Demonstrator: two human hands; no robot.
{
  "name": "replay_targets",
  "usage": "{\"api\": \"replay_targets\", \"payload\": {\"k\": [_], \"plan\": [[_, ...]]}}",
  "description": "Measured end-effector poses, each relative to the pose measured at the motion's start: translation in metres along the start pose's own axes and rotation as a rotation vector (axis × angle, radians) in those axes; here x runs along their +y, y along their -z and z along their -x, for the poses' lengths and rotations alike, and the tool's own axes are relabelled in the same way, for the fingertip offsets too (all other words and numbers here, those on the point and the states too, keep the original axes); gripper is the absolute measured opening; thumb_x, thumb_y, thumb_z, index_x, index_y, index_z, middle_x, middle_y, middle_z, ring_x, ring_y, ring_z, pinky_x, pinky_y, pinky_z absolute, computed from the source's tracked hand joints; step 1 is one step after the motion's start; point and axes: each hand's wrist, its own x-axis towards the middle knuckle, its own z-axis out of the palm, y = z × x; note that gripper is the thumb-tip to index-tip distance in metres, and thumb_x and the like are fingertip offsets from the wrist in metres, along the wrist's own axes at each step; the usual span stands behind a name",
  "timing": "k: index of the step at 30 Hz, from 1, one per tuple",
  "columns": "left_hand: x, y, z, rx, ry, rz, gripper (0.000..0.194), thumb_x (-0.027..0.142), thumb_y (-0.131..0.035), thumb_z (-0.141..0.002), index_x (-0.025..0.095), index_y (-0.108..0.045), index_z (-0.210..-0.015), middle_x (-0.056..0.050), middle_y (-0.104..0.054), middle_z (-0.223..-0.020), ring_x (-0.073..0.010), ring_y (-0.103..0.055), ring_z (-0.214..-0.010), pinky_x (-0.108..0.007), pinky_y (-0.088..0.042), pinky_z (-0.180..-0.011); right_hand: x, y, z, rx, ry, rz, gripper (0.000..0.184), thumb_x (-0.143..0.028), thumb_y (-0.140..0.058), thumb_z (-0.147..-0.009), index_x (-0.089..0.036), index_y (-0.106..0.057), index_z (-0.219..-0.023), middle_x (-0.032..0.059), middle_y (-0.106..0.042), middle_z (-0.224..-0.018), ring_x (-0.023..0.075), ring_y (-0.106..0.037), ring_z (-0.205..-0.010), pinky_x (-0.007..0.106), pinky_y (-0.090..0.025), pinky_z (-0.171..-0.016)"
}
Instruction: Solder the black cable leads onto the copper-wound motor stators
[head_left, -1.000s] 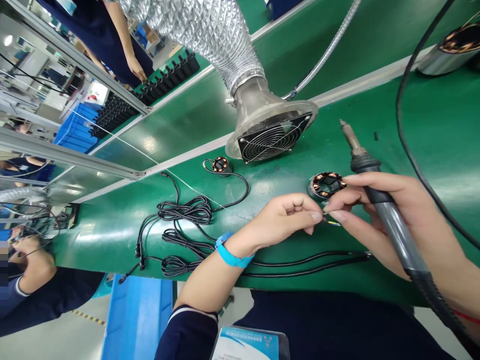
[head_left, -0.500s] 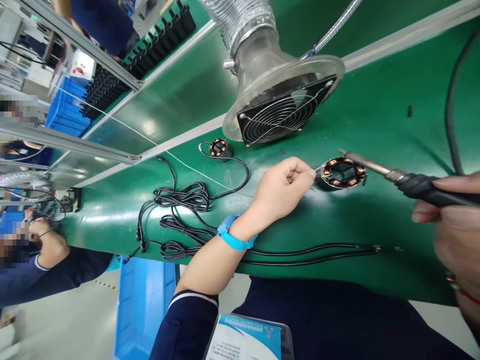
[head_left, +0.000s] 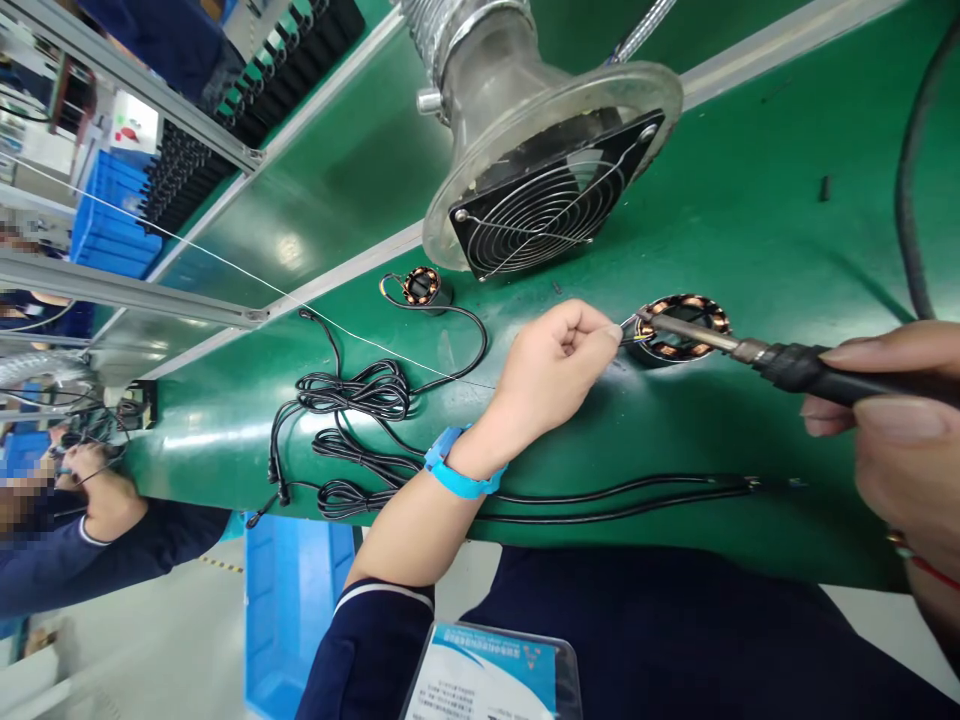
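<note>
My left hand is closed in a pinch, with thin solder wire at its fingertips, beside a motor stator. The stator is a black ring with copper windings, standing on the green bench. Fine coloured leads show between my fingertips and its left rim; exactly which strands I grip is partly hidden. My right hand, at the right edge, grips a soldering iron by its black handle. The iron's metal shaft lies across the top of the stator, its tip at the leads on the left rim.
A fume extractor fan hangs behind the stator. A second stator has a cable attached. Coiled black cables lie to the left. A blue bin is below the bench edge. A co-worker's arm is far left.
The soldering iron has moved left, its tip going from the stator's far rim to the leads by my left fingertips. My left hand keeps its pinch. The view has shifted slightly.
</note>
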Motion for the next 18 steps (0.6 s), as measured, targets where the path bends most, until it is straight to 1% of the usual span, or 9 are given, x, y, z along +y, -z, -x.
{"api": "replay_targets", "payload": {"k": [2, 8, 12, 14, 16, 18], "plan": [[0.0004, 0.0, 0.0003, 0.004, -0.004, -0.005, 0.018, 0.015, -0.055, -0.083, 0.016, -0.049, -0.065, 0.007, -0.045, -0.053, -0.0031, -0.038, -0.05, -0.019, -0.029, -0.05, 0.0016, 0.0005, -0.0003, 0.013, 0.039, -0.023, 0.062, -0.085, -0.04, -0.079, -0.031, -0.064, -0.098, 0.0023, -0.053, -0.059, 0.0139, -0.048, -0.047, 0.033, -0.028, -0.042], [-0.0003, -0.0004, 0.0001, 0.02, -0.007, 0.002, 0.018, 0.013, -0.055, -0.082, 0.016, -0.049, -0.065, 0.007, -0.045, -0.054, -0.0034, -0.039, -0.052, -0.019, -0.031, -0.051, 0.0026, 0.0007, -0.0001, -0.009, 0.059, -0.035, 0.059, -0.082, -0.043, -0.081, -0.03, -0.063, -0.099, 0.0021, -0.054, -0.061, 0.014, -0.05, -0.048, 0.033, -0.028, -0.04], [-0.001, -0.0002, -0.0001, 0.016, -0.024, 0.012, 0.018, 0.015, -0.055, -0.082, 0.016, -0.05, -0.065, 0.007, -0.046, -0.054, -0.0033, -0.04, -0.052, -0.019, -0.031, -0.051, -0.0018, 0.0003, -0.0004, 0.029, 0.024, -0.052, 0.057, -0.08, -0.043, -0.083, -0.03, -0.063, -0.102, 0.0023, -0.056, -0.064, 0.0135, -0.052, -0.052, 0.035, -0.035, -0.045], [-0.0006, 0.0001, 0.0003, 0.016, -0.019, 0.01, 0.018, 0.014, -0.055, -0.082, 0.016, -0.05, -0.065, 0.007, -0.046, -0.054, -0.0031, -0.04, -0.051, -0.018, -0.031, -0.051, -0.0029, 0.0003, -0.0011, 0.001, 0.03, -0.043, 0.059, -0.081, -0.04, -0.083, -0.03, -0.063, -0.101, 0.0019, -0.055, -0.061, 0.0126, -0.051, -0.05, 0.033, -0.033, -0.044], [-0.0001, 0.0003, 0.0008, 0.015, -0.018, 0.01, 0.018, 0.014, -0.055, -0.082, 0.016, -0.05, -0.065, 0.007, -0.046, -0.054, -0.0028, -0.039, -0.051, -0.018, -0.031, -0.05, -0.0021, 0.0004, -0.0012, -0.017, 0.038, -0.032, 0.06, -0.083, -0.039, -0.083, -0.03, -0.063, -0.099, 0.0016, -0.053, -0.059, 0.012, -0.049, -0.048, 0.031, -0.029, -0.04], [0.0001, 0.0002, 0.0011, 0.019, -0.021, 0.013, 0.018, 0.013, -0.055, -0.082, 0.016, -0.05, -0.064, 0.007, -0.047, -0.054, -0.0026, -0.039, -0.05, -0.018, -0.031, -0.05, 0.0, 0.0006, 0.0, -0.019, 0.012, -0.039, 0.062, -0.084, -0.038, -0.081, -0.031, -0.063, -0.1, 0.0017, -0.054, -0.061, 0.0122, -0.049, -0.049, 0.031, -0.031, -0.041]]}}
